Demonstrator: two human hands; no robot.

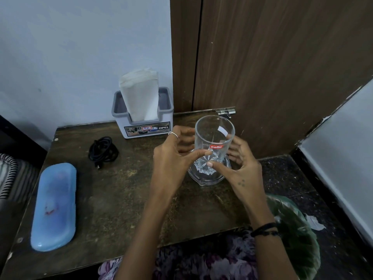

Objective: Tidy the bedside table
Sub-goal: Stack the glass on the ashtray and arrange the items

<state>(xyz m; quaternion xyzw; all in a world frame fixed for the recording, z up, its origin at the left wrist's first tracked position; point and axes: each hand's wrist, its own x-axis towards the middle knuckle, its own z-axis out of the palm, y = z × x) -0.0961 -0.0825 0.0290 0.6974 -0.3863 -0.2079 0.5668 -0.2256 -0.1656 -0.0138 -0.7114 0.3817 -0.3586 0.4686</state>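
Note:
A clear drinking glass (214,136) with a red label and a cut-pattern base stands upright at the right side of the dark wooden bedside table (113,190). My left hand (173,160) wraps its left side, thumb across the front. My right hand (240,164) cups its right side, thumb on the lower part. Both hands grip the glass. A coiled black cable (103,151) lies at the back left. A light blue case (54,206) lies along the left edge. A grey and white holder (144,121) with white tissues (140,93) stands at the back.
A brown wooden door (272,57) with a metal latch (227,112) rises behind the table on the right. A pale wall is at the back left. A green bag (292,225) sits on the dark speckled floor to the right. Striped fabric (8,174) shows at far left.

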